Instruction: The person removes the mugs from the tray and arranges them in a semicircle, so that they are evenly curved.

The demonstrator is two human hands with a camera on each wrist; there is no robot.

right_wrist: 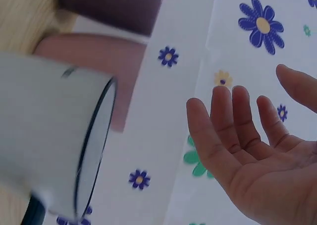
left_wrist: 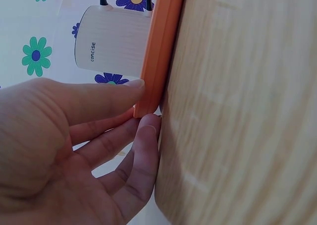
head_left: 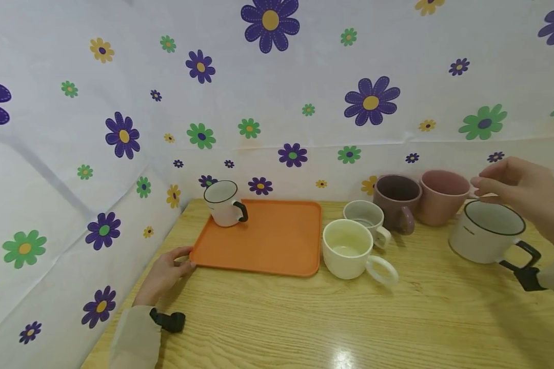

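Note:
My left hand (head_left: 163, 274) grips the near left corner of an orange tray (head_left: 263, 241). In the left wrist view, the thumb (left_wrist: 106, 96) lies against the tray's rim and the bent fingers (left_wrist: 141, 160) are at its corner. A white mug with a black rim and handle (head_left: 222, 210) stands on the tray's far left part. My right hand (head_left: 531, 192) is raised over a larger white mug with a black rim (head_left: 477, 243) at the right. Its fingers are spread loosely with nothing between them, and the right wrist view shows them apart from that mug.
Right of the tray are a pale yellow mug (head_left: 346, 264) with a ring handle and a small grey-white mug (head_left: 374, 218) behind it. Purple (head_left: 390, 205) and pink (head_left: 436, 210) mugs stand near the flowered cloth (head_left: 314, 77) behind the wooden table (head_left: 268, 318).

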